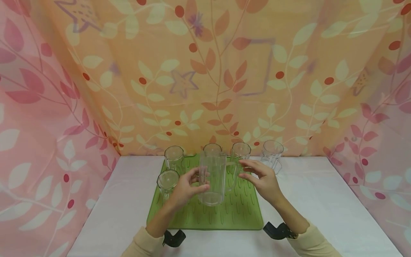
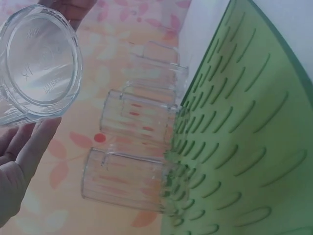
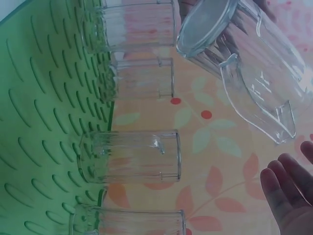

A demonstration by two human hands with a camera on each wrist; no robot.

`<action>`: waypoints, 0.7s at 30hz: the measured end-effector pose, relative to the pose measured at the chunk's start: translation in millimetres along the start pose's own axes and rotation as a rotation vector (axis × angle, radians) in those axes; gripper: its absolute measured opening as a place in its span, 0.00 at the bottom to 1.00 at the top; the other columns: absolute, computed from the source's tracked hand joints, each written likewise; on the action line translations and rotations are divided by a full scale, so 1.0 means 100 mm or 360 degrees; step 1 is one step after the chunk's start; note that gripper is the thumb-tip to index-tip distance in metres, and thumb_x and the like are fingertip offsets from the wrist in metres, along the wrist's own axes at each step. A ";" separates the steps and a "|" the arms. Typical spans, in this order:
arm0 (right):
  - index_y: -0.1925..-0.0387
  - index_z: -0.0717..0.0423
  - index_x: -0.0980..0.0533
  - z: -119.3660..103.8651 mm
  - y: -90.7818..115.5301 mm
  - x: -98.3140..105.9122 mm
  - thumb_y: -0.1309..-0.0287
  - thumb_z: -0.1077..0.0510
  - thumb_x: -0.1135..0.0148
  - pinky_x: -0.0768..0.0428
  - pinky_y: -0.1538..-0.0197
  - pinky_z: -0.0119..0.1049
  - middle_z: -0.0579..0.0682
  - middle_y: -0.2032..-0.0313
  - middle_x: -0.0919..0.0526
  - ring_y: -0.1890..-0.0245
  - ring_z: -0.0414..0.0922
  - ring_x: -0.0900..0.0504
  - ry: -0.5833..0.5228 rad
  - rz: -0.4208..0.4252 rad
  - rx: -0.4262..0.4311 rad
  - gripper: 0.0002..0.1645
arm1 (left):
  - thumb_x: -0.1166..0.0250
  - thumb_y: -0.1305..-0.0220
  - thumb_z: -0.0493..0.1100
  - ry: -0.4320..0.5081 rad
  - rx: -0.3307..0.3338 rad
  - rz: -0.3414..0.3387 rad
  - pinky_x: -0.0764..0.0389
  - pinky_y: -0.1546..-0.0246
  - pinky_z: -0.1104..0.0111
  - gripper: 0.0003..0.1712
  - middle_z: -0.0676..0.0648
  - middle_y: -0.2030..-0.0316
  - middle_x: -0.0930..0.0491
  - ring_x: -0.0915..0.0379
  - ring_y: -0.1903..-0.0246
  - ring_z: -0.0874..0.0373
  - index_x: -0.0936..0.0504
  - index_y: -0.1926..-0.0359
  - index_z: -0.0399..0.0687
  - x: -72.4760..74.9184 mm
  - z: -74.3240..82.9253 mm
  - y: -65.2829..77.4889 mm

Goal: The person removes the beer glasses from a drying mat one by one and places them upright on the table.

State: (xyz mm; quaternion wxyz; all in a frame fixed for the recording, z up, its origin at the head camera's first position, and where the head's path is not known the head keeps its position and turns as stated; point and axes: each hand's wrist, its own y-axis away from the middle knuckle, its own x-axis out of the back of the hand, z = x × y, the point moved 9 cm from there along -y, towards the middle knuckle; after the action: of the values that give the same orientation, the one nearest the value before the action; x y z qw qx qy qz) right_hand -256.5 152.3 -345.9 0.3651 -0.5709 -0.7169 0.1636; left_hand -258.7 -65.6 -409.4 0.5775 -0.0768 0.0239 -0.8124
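My left hand [image 1: 187,187] holds a tall clear glass mug [image 1: 212,196] by its left side, thumb in front, above a green ridged mat [image 1: 205,221]. In the left wrist view the mug's round embossed base [image 2: 44,63] faces the camera. Its handle [image 3: 259,110] points right, toward my right hand [image 1: 261,178]. That hand is held apart from the mug, with a gap between thumb and fingers and nothing in it; in the right wrist view its fingertips [image 3: 274,188] lie just beyond the handle.
Several other clear glass mugs stand along the mat's back and left, among them one at the near left [image 1: 168,180] and one at the back left [image 1: 174,155]. Another mug [image 1: 272,153] stands right of the mat on the white table [image 1: 305,200]. Patterned cloth [image 1: 218,107] walls the back and sides.
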 end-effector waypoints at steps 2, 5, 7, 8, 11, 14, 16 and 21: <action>0.49 0.74 0.24 0.04 0.00 0.00 0.50 0.75 0.34 0.16 0.49 0.31 0.63 0.52 0.17 0.50 0.36 0.18 -0.0079 -0.0005 -0.0028 0.23 | 0.30 0.42 0.40 0.0018 -0.0035 -0.0006 0.17 0.56 0.72 0.38 0.32 0.41 0.26 0.22 0.47 0.41 0.34 0.32 0.41 -0.01 -0.01 0.01; 0.49 0.75 0.24 0.09 0.01 -0.01 0.48 0.75 0.35 0.16 0.52 0.29 0.50 0.51 0.15 0.51 0.36 0.17 -0.0161 -0.0014 -0.0064 0.22 | 0.29 0.43 0.38 0.0023 -0.0074 -0.0004 0.17 0.53 0.71 0.39 0.32 0.41 0.27 0.24 0.46 0.40 0.35 0.32 0.40 -0.01 -0.03 0.03; 0.49 0.75 0.24 0.12 0.02 -0.02 0.47 0.75 0.36 0.16 0.53 0.26 0.41 0.51 0.15 0.52 0.34 0.17 -0.0210 -0.0027 -0.0102 0.22 | 0.29 0.44 0.37 0.0019 -0.0095 -0.0007 0.16 0.52 0.70 0.40 0.32 0.40 0.27 0.25 0.45 0.39 0.35 0.31 0.39 -0.02 -0.05 0.04; 0.49 0.75 0.24 0.13 0.02 -0.03 0.47 0.74 0.36 0.16 0.54 0.26 0.37 0.51 0.16 0.52 0.33 0.17 -0.0231 -0.0034 -0.0120 0.22 | 0.28 0.45 0.37 0.0011 -0.0103 -0.0011 0.17 0.50 0.69 0.41 0.32 0.40 0.28 0.26 0.43 0.39 0.36 0.31 0.39 -0.02 -0.05 0.05; 0.48 0.76 0.25 0.16 0.04 -0.05 0.47 0.74 0.36 0.16 0.54 0.26 0.35 0.52 0.16 0.53 0.31 0.17 -0.0284 -0.0059 -0.0167 0.22 | 0.27 0.46 0.37 0.0002 -0.0119 -0.0032 0.17 0.47 0.67 0.43 0.32 0.40 0.28 0.28 0.41 0.38 0.36 0.31 0.39 -0.04 -0.07 0.07; 0.48 0.75 0.25 0.20 0.06 -0.07 0.46 0.72 0.36 0.16 0.54 0.26 0.40 0.52 0.16 0.53 0.31 0.18 -0.0281 -0.0095 -0.0231 0.22 | 0.26 0.48 0.36 0.0002 -0.0141 -0.0052 0.19 0.45 0.67 0.43 0.33 0.39 0.28 0.31 0.39 0.38 0.36 0.32 0.39 -0.07 -0.07 0.09; 0.47 0.73 0.24 0.24 0.07 -0.08 0.45 0.71 0.36 0.16 0.54 0.26 0.44 0.52 0.15 0.53 0.30 0.18 -0.0260 -0.0128 -0.0298 0.22 | 0.26 0.49 0.35 0.0007 -0.0159 -0.0059 0.20 0.44 0.68 0.44 0.33 0.39 0.28 0.30 0.39 0.42 0.36 0.32 0.39 -0.08 -0.07 0.11; 0.46 0.72 0.24 0.30 0.10 -0.13 0.43 0.67 0.35 0.16 0.53 0.26 0.65 0.51 0.17 0.55 0.32 0.15 -0.0232 -0.0214 -0.0444 0.22 | 0.25 0.50 0.35 -0.0003 -0.0183 -0.0065 0.23 0.40 0.69 0.45 0.36 0.37 0.30 0.31 0.38 0.46 0.36 0.32 0.41 -0.10 -0.10 0.13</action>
State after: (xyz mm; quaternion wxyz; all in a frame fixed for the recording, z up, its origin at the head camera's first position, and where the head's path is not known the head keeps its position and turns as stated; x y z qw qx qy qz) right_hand -269.6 148.8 -377.5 0.2396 -0.5535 -0.7938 0.0786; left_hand -245.1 -60.5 -421.7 0.5554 -0.1111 0.0686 -0.8212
